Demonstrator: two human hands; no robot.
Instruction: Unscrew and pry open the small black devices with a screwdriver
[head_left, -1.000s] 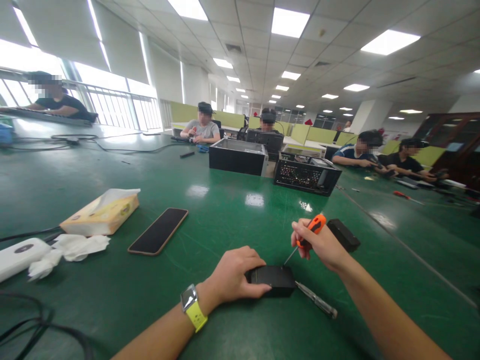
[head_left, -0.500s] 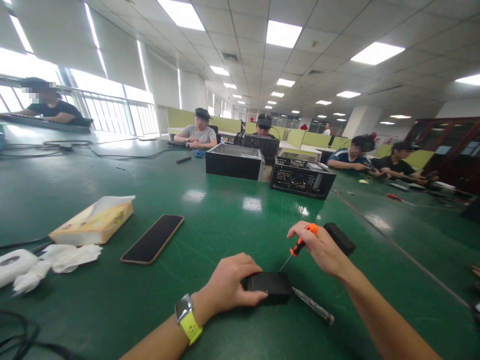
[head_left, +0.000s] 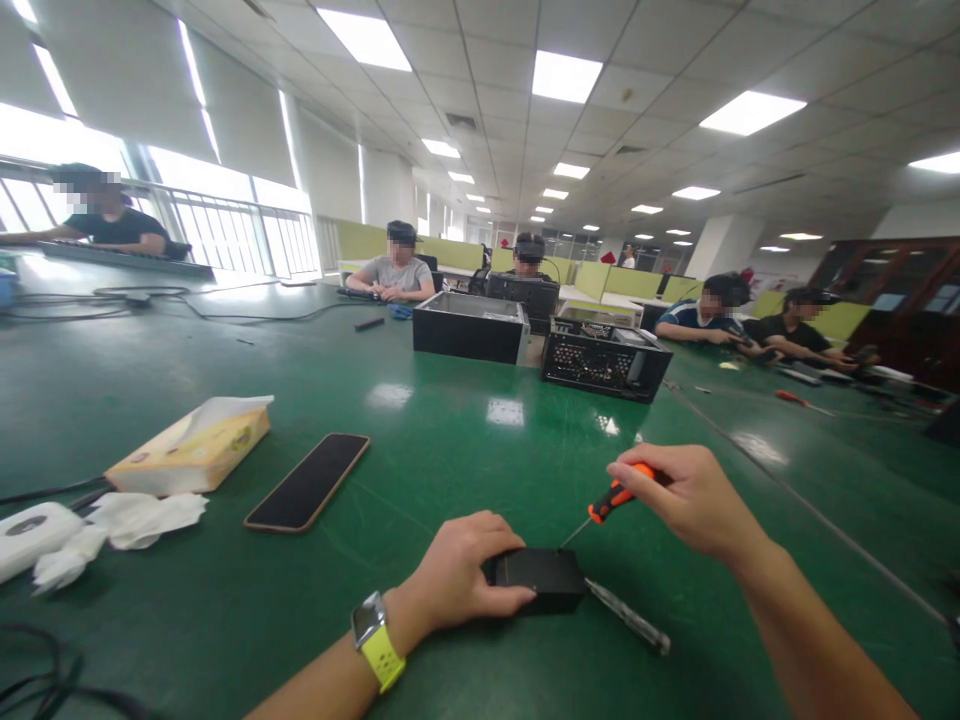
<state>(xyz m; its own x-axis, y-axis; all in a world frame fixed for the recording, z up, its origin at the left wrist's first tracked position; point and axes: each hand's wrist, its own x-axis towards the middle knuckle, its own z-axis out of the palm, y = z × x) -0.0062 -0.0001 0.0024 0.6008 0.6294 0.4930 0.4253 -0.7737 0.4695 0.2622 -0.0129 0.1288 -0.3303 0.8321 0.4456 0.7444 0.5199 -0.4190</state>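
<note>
A small black box [head_left: 546,578] lies on the green table [head_left: 420,660], gripped at its left end between the thumb and fingers of my left hand [head_left: 472,570]. My right hand [head_left: 686,495] is closed around the orange and black handle of a screwdriver [head_left: 613,500]. The screwdriver slants down to the left, its tip at the far right edge of the box's top. Whether the tip sits in a screw is too small to tell. Beside the box's right end, a second screwdriver with a clear-looking handle [head_left: 630,618] rests on the table.
To the left lie a phone [head_left: 309,482], a tissue pack [head_left: 191,445], crumpled tissues [head_left: 142,518] and black cables [head_left: 45,665]. Two black computer cases [head_left: 469,335] stand at the back. Another orange screwdriver [head_left: 802,402] lies far right. Several people sit around the table.
My right hand has shifted right and turned, tilting the screwdriver lower while its tip stays at the box. It now hides the black block behind it. My left hand keeps its hold.
</note>
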